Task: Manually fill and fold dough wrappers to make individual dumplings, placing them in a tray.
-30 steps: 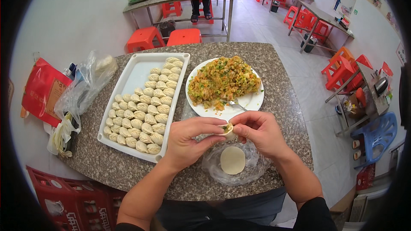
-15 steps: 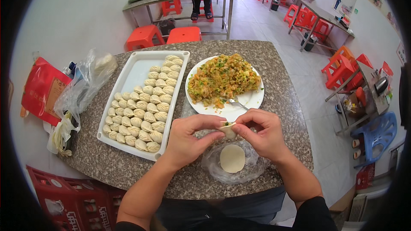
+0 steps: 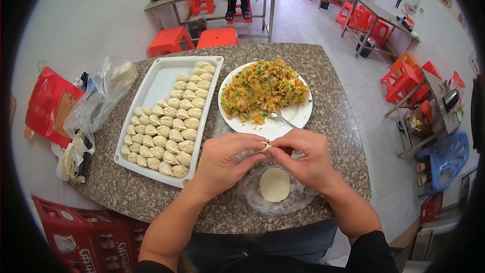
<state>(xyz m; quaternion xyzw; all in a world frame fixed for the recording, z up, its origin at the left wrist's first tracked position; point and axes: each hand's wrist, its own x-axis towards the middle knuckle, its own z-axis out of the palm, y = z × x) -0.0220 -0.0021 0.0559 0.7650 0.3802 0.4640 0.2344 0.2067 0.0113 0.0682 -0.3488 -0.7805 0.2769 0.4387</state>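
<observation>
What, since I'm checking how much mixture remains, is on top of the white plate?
A heap of chopped green and orange mixture and a metal utensil lie on the white plate. The plate's surface beneath the heap is covered.

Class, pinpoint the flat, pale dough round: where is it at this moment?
In the head view, the dough round lies low and just right of centre, on crumpled clear plastic, below the white plate.

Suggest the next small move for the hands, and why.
Probably pinch the dumpling's edge into a closed pleat. The left hand and right hand both hold it, meeting at its edge; they hide whether it is sealed. The others in the tray show pleated seams.
</observation>
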